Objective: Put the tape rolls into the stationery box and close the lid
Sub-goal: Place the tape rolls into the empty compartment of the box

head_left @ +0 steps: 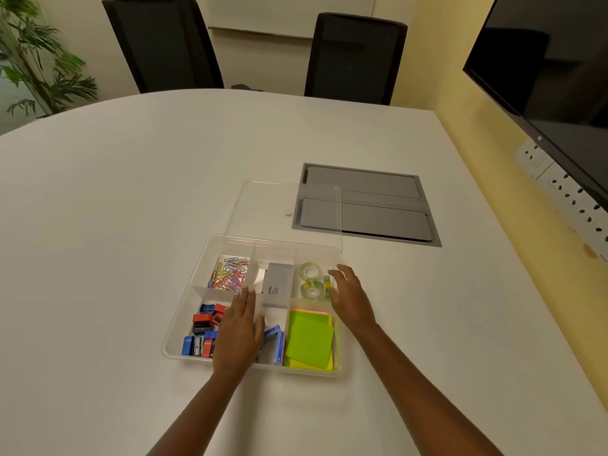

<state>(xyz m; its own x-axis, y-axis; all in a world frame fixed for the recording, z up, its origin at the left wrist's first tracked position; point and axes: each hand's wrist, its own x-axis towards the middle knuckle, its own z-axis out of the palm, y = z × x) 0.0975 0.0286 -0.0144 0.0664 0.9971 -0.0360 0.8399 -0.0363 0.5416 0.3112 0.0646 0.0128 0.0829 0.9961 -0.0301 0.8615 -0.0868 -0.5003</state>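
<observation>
Open stationery box (pixel 184 327) on the white desk (pixel 115 225); three clear tape rolls (pixel 312 280) are seen in its far right compartment. Left hand (pixel 238 334) and right hand (pixel 350 299) are spread, empty. Clear lid (pixel 263 205) lies behind.

A broad white tabletop (pixel 148 192) with a rounded far edge fills the room's middle. A grey cable hatch (pixel 368 205) is set into it toward 1 o'clock. Two black chairs (pixel 164 44) (pixel 355 57) stand at 12 o'clock before a pale wall. A potted plant (pixel 36 60) sits at 10 o'clock. At 2 o'clock, a dark screen (pixel 552 60) hangs on a yellow wall above white sockets (pixel 572 192).
</observation>
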